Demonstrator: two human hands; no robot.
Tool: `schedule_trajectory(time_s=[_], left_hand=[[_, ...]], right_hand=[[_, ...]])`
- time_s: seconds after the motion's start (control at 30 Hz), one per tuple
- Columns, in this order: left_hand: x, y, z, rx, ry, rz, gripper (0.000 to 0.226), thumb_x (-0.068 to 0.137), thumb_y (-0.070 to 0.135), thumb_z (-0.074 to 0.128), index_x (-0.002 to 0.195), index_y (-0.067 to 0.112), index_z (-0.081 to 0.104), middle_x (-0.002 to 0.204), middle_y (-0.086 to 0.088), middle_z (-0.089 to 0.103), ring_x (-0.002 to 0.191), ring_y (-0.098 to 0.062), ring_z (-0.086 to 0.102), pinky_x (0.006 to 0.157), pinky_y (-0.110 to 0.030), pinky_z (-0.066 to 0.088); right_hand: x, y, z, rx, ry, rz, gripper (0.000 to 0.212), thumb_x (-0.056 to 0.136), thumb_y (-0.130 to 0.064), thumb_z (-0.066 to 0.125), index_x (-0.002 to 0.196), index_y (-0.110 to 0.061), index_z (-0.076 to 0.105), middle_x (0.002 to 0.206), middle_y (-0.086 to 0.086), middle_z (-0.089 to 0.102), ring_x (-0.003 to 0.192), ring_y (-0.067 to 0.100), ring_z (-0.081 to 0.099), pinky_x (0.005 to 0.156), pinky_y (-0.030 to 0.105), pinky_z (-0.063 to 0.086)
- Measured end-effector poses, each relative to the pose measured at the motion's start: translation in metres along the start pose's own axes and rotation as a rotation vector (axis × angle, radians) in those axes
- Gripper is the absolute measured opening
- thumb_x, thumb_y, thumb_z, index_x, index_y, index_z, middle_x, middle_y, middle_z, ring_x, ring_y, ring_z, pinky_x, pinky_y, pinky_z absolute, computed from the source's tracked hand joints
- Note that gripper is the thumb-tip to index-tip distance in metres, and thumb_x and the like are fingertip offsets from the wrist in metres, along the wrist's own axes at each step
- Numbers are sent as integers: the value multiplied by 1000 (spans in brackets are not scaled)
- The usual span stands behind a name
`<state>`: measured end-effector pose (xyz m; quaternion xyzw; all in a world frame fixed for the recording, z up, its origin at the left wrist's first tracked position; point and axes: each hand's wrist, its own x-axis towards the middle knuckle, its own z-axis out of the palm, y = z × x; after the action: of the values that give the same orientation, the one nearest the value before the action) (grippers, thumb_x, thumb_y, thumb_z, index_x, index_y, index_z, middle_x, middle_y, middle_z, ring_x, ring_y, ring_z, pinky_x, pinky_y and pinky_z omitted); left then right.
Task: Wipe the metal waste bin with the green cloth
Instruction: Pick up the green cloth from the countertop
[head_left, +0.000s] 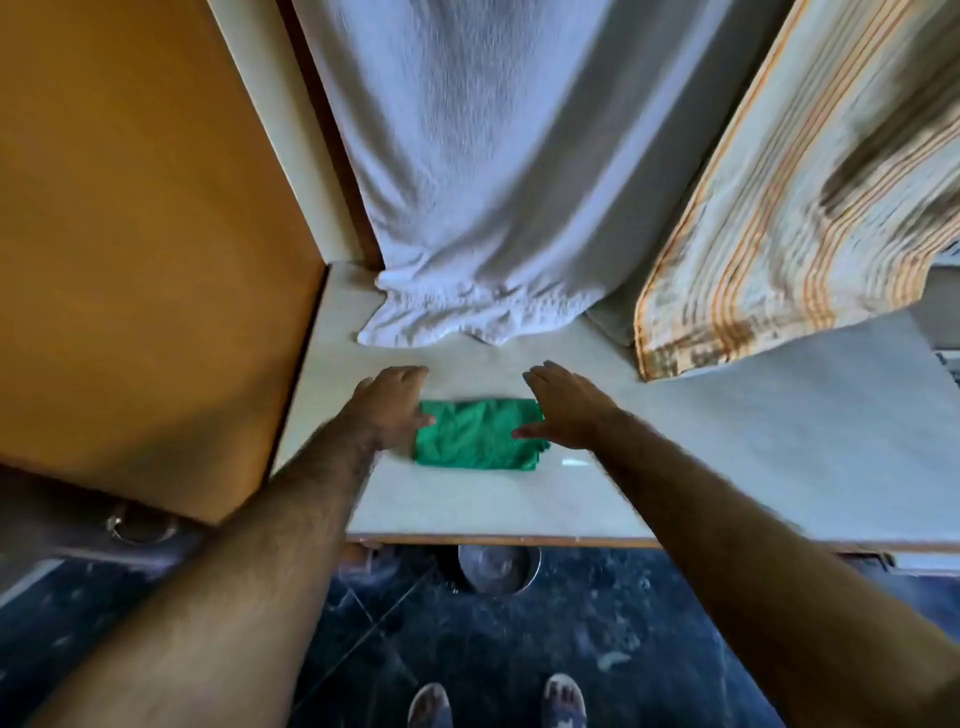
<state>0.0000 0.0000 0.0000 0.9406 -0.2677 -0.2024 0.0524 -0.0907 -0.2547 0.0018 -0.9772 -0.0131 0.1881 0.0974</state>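
Note:
A folded green cloth (475, 436) lies flat on the pale countertop (467, 504). My left hand (387, 408) is spread at the cloth's left edge, thumb touching it. My right hand (563, 405) is spread at its right edge, thumb resting on the fabric. Neither hand grips the cloth. The metal waste bin (498, 569) stands on the dark floor under the counter's front edge; only its round top shows below the edge.
A white towel (493, 182) hangs at the back and bunches on the counter. A striped orange-and-white cloth (810, 208) hangs at the right. An orange wooden panel (140, 234) walls the left side. My feet (498, 704) stand on the dark floor.

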Motion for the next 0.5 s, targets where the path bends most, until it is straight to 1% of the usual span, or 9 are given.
schedule_trajectory(time_s=[0.07,0.13,0.17,0.23,0.3,0.37,0.43,0.47,0.5], left_hand=[[8,-4,16,-92,6,-20,82,91,41,64,156,10,25,163,-11,31,150,-27,29,119,-44,32],[10,-6,32,-163,21,-51,80,93,37,62,157,7,24,163,-14,31,150,-28,31,120,-42,30],[14,-8,41,-193,22,-68,80,94,36,62,157,7,23,163,-14,31,150,-29,31,121,-40,29],[20,-9,54,-240,28,-90,81,93,35,64,157,8,22,163,-14,31,149,-29,32,122,-38,28],[24,-10,64,-255,28,-96,83,90,33,68,157,12,24,160,-13,36,145,-30,38,119,-38,33],[29,-9,72,-259,46,-103,85,86,31,74,155,13,29,154,-13,44,140,-30,44,115,-39,38],[33,-8,73,-285,78,-125,83,79,27,80,149,11,38,144,-15,52,132,-32,49,108,-40,43],[35,-7,73,-298,87,-135,77,76,25,83,142,9,47,136,-16,58,126,-32,54,103,-39,46],[37,-6,72,-313,85,-147,64,74,23,84,130,8,58,126,-15,64,117,-32,59,94,-36,49]], right_hand=[[12,-1,19,94,-32,57,88,90,-51,64,154,-5,25,164,13,26,153,28,19,122,45,25],[17,-4,36,177,-39,123,70,95,-35,60,150,-4,30,160,16,32,150,30,26,119,47,31],[22,-4,45,209,-37,148,62,94,-24,58,148,-4,34,154,17,38,145,33,34,114,49,37],[26,-7,56,240,-18,180,59,87,-11,54,144,-5,39,142,15,47,134,35,45,105,51,47],[31,-6,65,237,9,202,62,84,-11,57,144,-8,40,141,13,47,131,34,45,102,52,49],[36,-5,70,275,42,236,65,84,-12,61,145,-11,40,142,13,45,132,34,42,104,52,47],[41,-3,71,310,54,261,58,81,-9,62,138,-10,47,134,16,48,128,36,44,102,48,47],[43,-2,71,315,51,270,51,80,-8,63,131,-8,53,129,18,50,124,37,47,99,45,48],[44,-2,72,319,51,278,45,79,-7,63,123,-7,58,124,19,52,120,37,49,95,43,49]])
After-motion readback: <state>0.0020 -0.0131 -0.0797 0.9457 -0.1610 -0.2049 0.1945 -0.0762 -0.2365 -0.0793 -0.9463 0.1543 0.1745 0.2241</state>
